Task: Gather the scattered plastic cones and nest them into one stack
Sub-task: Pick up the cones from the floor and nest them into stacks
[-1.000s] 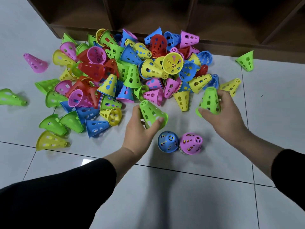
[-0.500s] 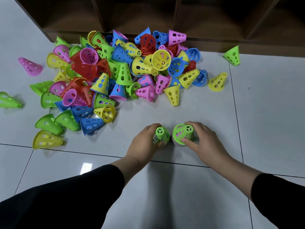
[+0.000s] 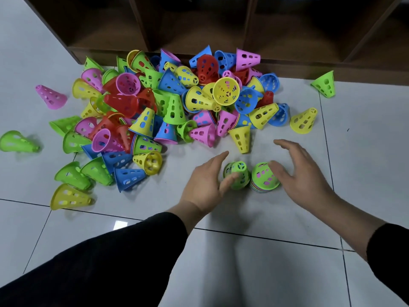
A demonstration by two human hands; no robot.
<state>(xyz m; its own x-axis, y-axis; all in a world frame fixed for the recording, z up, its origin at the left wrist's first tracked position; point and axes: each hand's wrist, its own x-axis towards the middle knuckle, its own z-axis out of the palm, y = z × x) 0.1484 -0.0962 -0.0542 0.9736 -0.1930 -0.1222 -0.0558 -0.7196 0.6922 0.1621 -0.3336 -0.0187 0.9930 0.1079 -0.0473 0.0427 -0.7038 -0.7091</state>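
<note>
Two short stacks of nested plastic cones stand upright side by side on a pale tiled floor (image 3: 287, 273), close in front of the person. The left stack (image 3: 240, 177) is topped by a green cone; the right stack (image 3: 264, 179) also has a green top, with pink showing through its holes and several coloured rims at its base. The left hand (image 3: 204, 185) is beside the left stack, fingers straight and relaxed, thumb against the cone's side, gripping nothing. The right hand (image 3: 301, 173) is spread beside the right stack, fingers straight and apart — holding nothing.

Just beyond lies a large loose pile of cones (image 3: 177, 103) in green, yellow, pink, blue and red, most tipped on their sides. Stray cones lie apart from it — a pink one (image 3: 51, 97) and a green one (image 3: 16, 141) far left, a green one (image 3: 324, 84) far right.

Behind the pile runs a dark wooden shelf unit (image 3: 221, 25) with open compartments. Both arms wear black sleeves. No writing can be read.
</note>
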